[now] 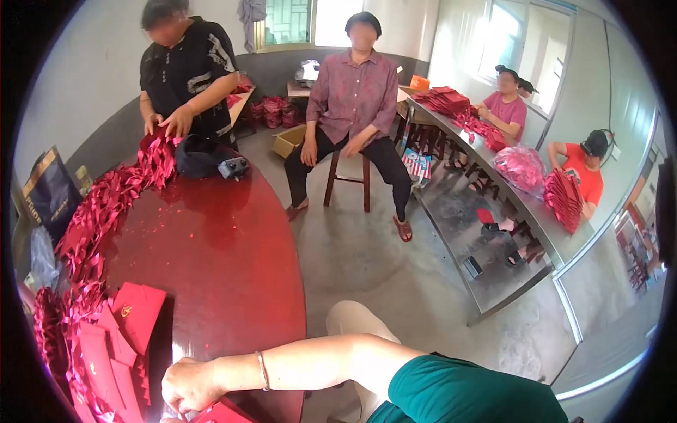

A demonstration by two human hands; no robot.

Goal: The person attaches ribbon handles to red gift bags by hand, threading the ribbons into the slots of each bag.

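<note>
My right hand (190,384), with a bracelet on its wrist and a green sleeve further up, reaches across the near end of the red table (243,282). Its fingers are curled together, pointing down beside a red paper piece (224,412) at the lower edge. What they pinch, if anything, is hidden. My left hand does not show. Left of my right hand lie several flat red paper bags (139,314), overlapping, with small gold emblems. Shiny red ribbons (95,211) are heaped along the table's left side.
A person (187,70) stands at the far end, hands in the ribbons, beside a dark cap with a device (211,158). Another person (356,99) sits on a stool ahead. At right, several people work along a long table (525,204) with red bundles (444,101).
</note>
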